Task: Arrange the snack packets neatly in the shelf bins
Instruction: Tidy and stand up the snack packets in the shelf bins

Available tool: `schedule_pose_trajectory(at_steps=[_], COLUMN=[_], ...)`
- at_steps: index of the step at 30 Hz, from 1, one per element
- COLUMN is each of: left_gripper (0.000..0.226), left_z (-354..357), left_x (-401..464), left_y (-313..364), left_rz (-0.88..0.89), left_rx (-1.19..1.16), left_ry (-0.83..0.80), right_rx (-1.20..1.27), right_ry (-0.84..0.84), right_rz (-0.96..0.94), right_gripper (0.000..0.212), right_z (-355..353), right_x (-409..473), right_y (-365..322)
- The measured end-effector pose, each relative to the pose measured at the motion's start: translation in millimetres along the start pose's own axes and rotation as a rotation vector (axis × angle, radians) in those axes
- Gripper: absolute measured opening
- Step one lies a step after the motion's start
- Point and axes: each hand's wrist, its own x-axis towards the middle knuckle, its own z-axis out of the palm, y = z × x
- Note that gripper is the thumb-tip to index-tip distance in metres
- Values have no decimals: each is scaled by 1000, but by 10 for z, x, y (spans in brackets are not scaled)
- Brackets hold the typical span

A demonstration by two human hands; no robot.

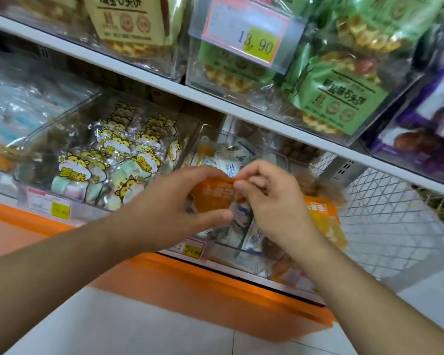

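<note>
Orange film, white lettering: the snack packet [212, 198] sits between your hands above the middle clear bin [226, 248] on the lower shelf. Your left hand [174, 206] grips it thumb-under; your right hand [272, 201] pinches its top edge. Fingers cover its sides; the print is too blurred to read. Another orange packet [323, 216] lies half hidden behind your right wrist.

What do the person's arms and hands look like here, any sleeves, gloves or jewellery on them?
Both forearms are bare right up to the bottom edge of the picture, with no sleeve showing. The left hand and the right hand wear no gloves, and no watch, bracelet or ring shows on either. The picture is slightly blurred, so very small details could be missed.
</note>
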Motion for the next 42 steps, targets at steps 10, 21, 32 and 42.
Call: schedule_pose_trajectory(at_steps=[10, 21, 32, 42], left_gripper=[32, 21, 54, 60], left_z=[475, 370, -83, -71], left_x=[179, 203, 239, 236], left_y=[567, 370, -382, -746], left_rz=[-121, -132, -140, -128], left_rx=[-400, -1, 303, 260], left_ry=[57, 98, 56, 39], right_rx=[234, -472, -606, -973], right_ry=[32, 291, -152, -398], right_rz=[220, 481, 18, -77], right_gripper=[19, 34, 62, 78], right_z=[-638, -1386, -326, 323], right_x=[-530, -574, 120, 731], right_y=[157, 889, 233, 436])
